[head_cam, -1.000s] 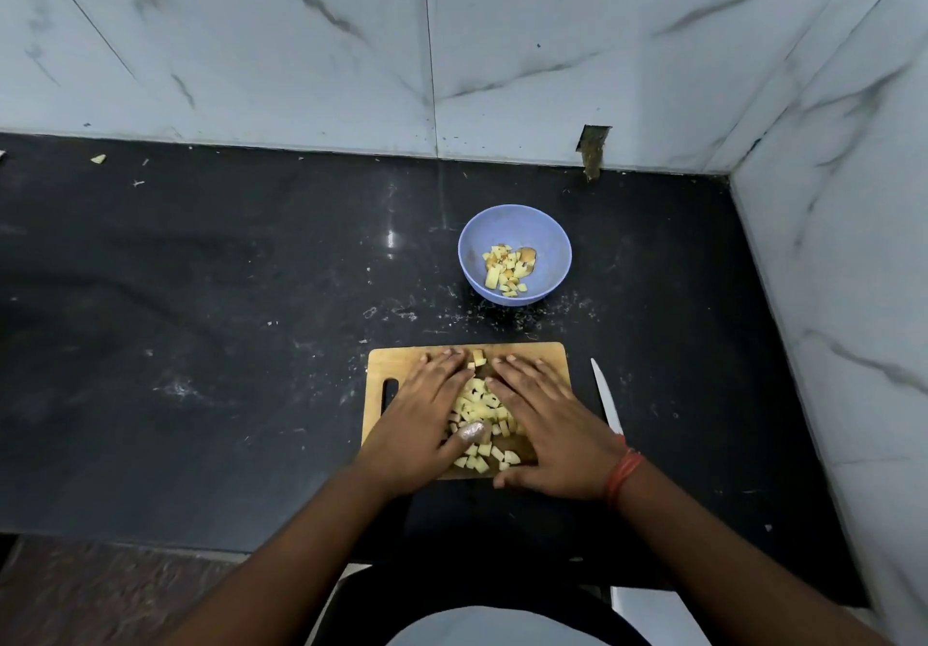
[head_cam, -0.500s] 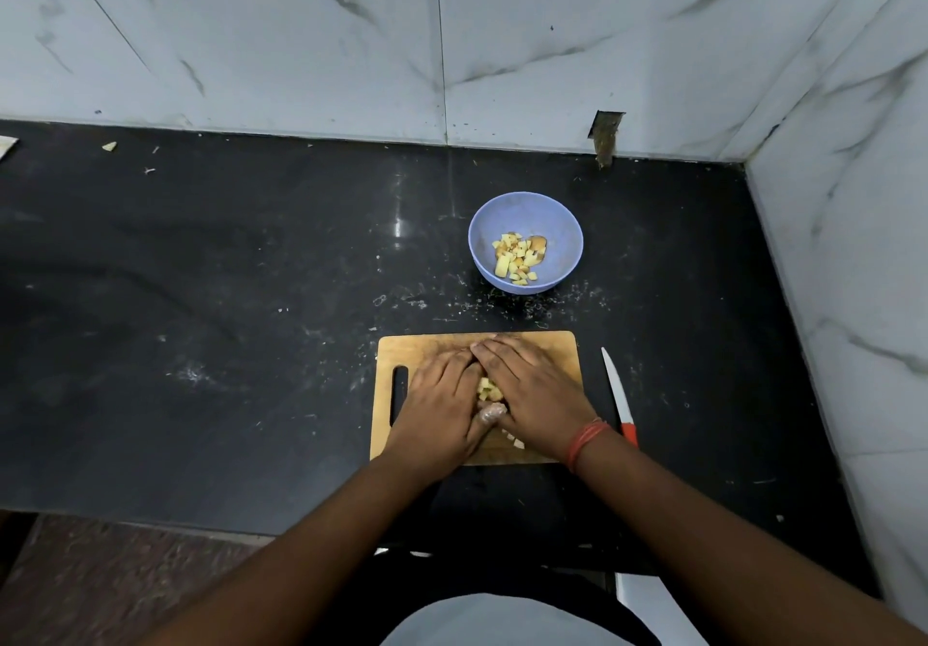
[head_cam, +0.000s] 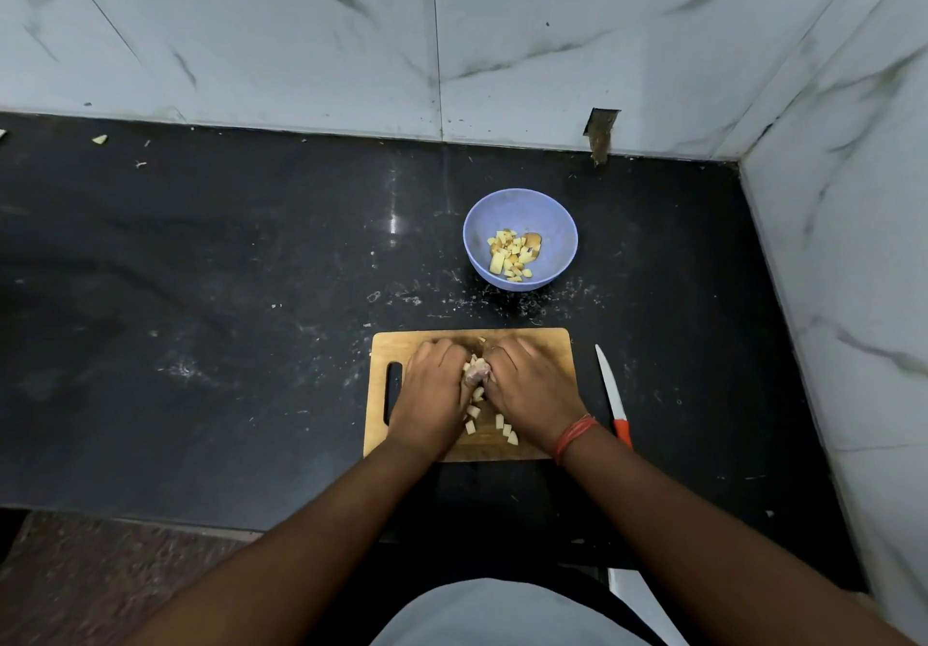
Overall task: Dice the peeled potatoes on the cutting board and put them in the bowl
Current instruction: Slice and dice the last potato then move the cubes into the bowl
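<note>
Far left of the black countertop [head_cam: 201,294] there's just a small pale scrap [head_cam: 100,139] up near the wall, plus some whitish smears and crumbs on the stone. Moving in, the wooden cutting board [head_cam: 542,344] sits near the front edge, with its dark handle slot [head_cam: 393,392] on the left side.

The left hand [head_cam: 434,397] is on the board, fingers curled inward and cupped around a heap of potato dice [head_cam: 476,369], pressed right up against the right hand [head_cam: 530,389], which is curled the same way from the other side. So both hands are scooping up the same pile together (you can only see a bit of it poking out between the thumbs). A few loose potato cubes [head_cam: 504,427] sit on the board just behind the hands, toward the person. There's a red thread band [head_cam: 575,437] on the right wrist.

Beyond the board, well apart from it, the blue bowl [head_cam: 482,239] already holds some diced potato [head_cam: 514,254]. Just right of the board, a knife [head_cam: 613,397] with a white blade and an orange handle lies flat on the counter, nobody touching it. Marble tile wall [head_cam: 828,294] closes off the right side.
</note>
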`<state>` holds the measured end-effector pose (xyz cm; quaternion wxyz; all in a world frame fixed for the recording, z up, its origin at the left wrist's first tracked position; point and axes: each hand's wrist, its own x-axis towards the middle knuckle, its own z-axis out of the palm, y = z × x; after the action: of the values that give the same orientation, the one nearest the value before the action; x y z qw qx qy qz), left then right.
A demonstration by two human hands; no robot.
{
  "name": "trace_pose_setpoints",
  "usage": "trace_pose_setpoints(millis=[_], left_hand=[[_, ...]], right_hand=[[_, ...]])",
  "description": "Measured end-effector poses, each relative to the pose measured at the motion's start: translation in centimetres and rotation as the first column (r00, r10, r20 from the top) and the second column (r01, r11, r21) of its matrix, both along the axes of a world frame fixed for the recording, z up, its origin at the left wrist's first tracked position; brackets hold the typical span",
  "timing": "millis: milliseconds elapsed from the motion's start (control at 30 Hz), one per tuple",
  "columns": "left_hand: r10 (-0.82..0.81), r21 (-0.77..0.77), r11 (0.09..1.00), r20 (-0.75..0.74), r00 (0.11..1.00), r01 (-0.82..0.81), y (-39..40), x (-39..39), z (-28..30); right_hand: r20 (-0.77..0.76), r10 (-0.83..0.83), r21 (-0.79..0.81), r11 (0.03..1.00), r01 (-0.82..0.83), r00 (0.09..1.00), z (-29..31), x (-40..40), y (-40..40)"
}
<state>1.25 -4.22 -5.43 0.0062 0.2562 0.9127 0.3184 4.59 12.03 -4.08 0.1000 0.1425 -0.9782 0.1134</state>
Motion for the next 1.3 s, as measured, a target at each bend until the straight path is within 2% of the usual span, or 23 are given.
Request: trace_pose_setpoints(millis=[167,300,567,700,833,900,933,967,1033,1100,1167,1233,1300], left_hand=[[0.056,0.103,0.993,0.053,0.997,-0.062,0.4,-0.3,0.6],[0.063,0.189,0.979,0.09,0.994,-0.079,0.6,-0.1,1.2],[0.118,0.284,0.945,0.169,0.979,-0.162,0.9,-0.2,2.6],[0.106,0.4,0.892,0.268,0.957,-0.211,2.8,-0.8,5.8],[0.074,0.514,0.819,0.345,0.936,-0.254,6.2,-4.2,10.1],[0.123,0.483,0.812,0.405,0.906,-0.326,8.1,-7.4,11.9],[0.141,0.422,0.837,0.448,0.883,-0.348,9.0,-9.2,12.4],[0.157,0.317,0.884,0.489,0.858,-0.343,9.6,-11.0,12.8],[0.175,0.054,0.968,0.558,0.811,-0.246,10.4,-13.8,13.0],[0.16,-0.104,0.987,0.586,0.794,-0.122,10.8,-15.4,13.5],[0.11,-0.168,0.986,0.588,0.801,-0.012,10.9,-15.9,14.3],[0.065,-0.192,0.98,0.586,0.808,0.061,10.8,-15.9,14.8],[0.049,-0.192,0.978,0.592,0.805,0.082,10.3,-15.8,14.7]], right_hand=[[0.215,-0.065,-0.096,0.992,0.088,0.974,1.6,-0.6,-0.1],[0.282,-0.079,-0.17,0.977,0.131,0.956,2.2,-0.5,0.6],[0.353,-0.1,-0.417,0.873,0.252,0.93,3.5,0.3,0.9],[0.372,-0.16,-0.593,0.717,0.367,0.914,5.6,-0.4,0.8],[0.459,-0.179,-0.762,0.425,0.49,0.87,8.4,-4.7,1.7],[0.499,-0.237,-0.766,0.329,0.553,0.833,9.5,-8.4,2.9],[0.511,-0.282,-0.737,0.342,0.583,0.812,9.8,-10.4,3.6],[0.525,-0.323,-0.665,0.422,0.616,0.788,9.8,-12.3,4.5],[0.598,-0.346,-0.392,0.66,0.64,0.723,9.2,-15.3,5.8],[0.664,-0.344,-0.074,0.853,0.516,0.663,8.3,-16.9,6.5],[0.626,-0.357,0.122,0.923,0.364,0.693,8.6,-17.5,6.4],[0.564,-0.35,0.174,0.936,0.307,0.748,9.4,-17.4,5.9],[0.531,-0.361,0.178,0.932,0.316,0.766,9.7,-17.0,5.9]])
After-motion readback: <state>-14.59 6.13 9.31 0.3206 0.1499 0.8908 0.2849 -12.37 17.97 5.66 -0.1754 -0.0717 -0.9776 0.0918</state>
